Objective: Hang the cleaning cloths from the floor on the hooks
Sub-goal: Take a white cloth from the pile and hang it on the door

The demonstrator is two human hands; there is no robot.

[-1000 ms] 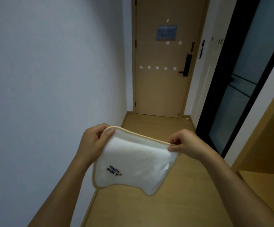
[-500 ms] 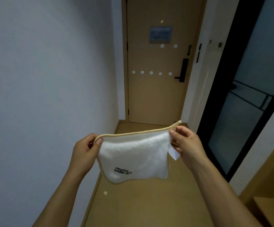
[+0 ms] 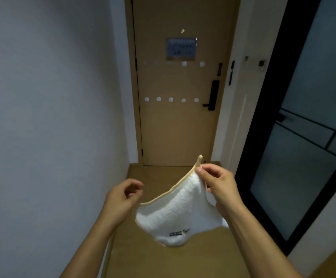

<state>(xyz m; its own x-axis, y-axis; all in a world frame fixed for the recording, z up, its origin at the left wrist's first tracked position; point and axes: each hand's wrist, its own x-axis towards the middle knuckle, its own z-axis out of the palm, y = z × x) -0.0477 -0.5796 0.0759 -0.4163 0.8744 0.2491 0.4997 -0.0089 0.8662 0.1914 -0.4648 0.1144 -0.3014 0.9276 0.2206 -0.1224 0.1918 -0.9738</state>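
Observation:
A white cleaning cloth with beige trim and a small dark label hangs in front of me at waist height. My right hand pinches its upper corner, where a beige loop sticks up. My left hand is just left of the cloth's drooping left corner, its fingers loosely curled with nothing between them. Ahead, the wooden door carries a lower row of several round white hooks and an upper row of hooks. All the hooks I can see are bare.
This is a narrow corridor with a white wall on the left and a black-framed glass door on the right. A black handle with a lock is on the door's right side, and a notice plate hangs above the hooks. The floor is wooden.
My left hand has let go of the cloth's left corner, which now droops. My right hand has lifted its corner higher. The door looks nearer than before.

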